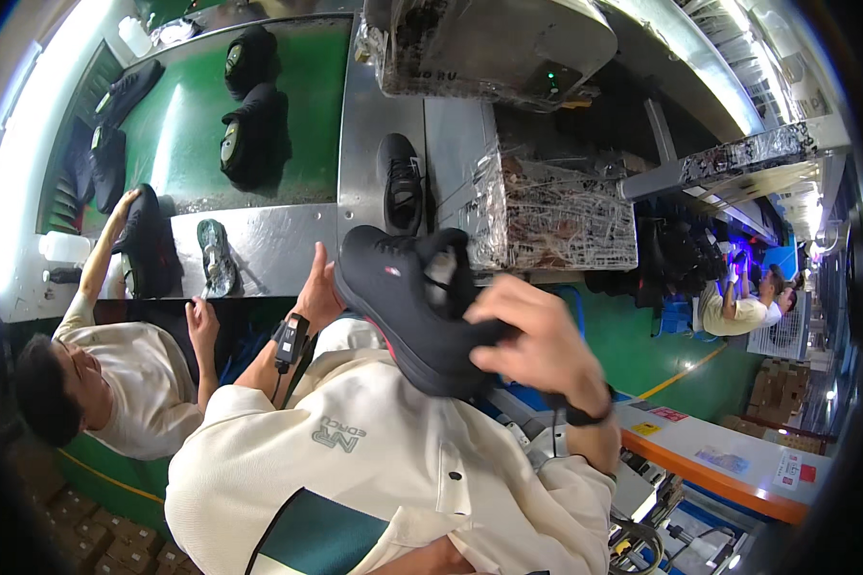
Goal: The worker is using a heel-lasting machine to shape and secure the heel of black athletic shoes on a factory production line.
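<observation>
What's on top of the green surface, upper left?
Several black shoes, two of them apart from others near its left edge. Whatever lies under the shoes is covered and can't be seen.

1. From my remote station, I see my left hand (320, 289) raised, one digit pointing upward, the others partly hidden.
2. My right hand (539, 337), slightly blurred, bends inward, thumb and fingers pinched.
3. Both my forearms slant inward.

Green belt (309, 125) with black shoes (255, 132), steel ledge (362, 144), dark sneaker (403, 189) on it

Gap left of ledge shoe (402, 182), machine (571, 216) right
</observation>
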A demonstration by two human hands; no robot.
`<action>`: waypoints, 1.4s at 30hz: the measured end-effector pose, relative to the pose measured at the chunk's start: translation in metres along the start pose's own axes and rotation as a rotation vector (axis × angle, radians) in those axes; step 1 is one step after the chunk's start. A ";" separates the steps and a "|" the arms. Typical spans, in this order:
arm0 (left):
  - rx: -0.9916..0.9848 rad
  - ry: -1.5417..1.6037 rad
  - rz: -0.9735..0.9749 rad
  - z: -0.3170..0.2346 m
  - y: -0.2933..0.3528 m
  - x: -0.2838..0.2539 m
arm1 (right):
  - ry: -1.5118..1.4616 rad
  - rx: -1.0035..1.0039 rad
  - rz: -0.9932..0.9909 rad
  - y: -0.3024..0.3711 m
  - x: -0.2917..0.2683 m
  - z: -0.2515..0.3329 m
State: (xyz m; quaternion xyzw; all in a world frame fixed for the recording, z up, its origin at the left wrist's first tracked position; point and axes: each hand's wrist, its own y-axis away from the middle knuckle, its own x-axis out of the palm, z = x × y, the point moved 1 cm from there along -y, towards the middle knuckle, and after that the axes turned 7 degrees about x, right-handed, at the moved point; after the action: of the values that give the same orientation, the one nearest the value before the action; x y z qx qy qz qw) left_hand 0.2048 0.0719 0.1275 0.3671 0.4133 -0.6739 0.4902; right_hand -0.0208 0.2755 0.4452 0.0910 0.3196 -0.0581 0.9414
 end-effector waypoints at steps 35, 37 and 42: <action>3.104 -2.999 0.418 -0.010 -0.023 0.169 | 0.419 0.411 -0.431 -0.163 0.223 -0.254; 3.128 -3.045 0.309 -0.011 -0.039 0.152 | 0.419 0.458 -0.405 -0.142 0.232 -0.255; 3.081 -3.316 -0.210 -0.015 -0.060 0.135 | 0.276 0.580 -0.322 -0.103 0.255 -0.241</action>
State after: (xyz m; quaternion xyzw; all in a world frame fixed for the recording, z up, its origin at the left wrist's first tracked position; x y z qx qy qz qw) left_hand 0.1145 0.0479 0.0121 0.3725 0.8791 0.0084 0.2972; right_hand 0.0206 0.2119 0.0869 0.3099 0.4240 -0.2812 0.8032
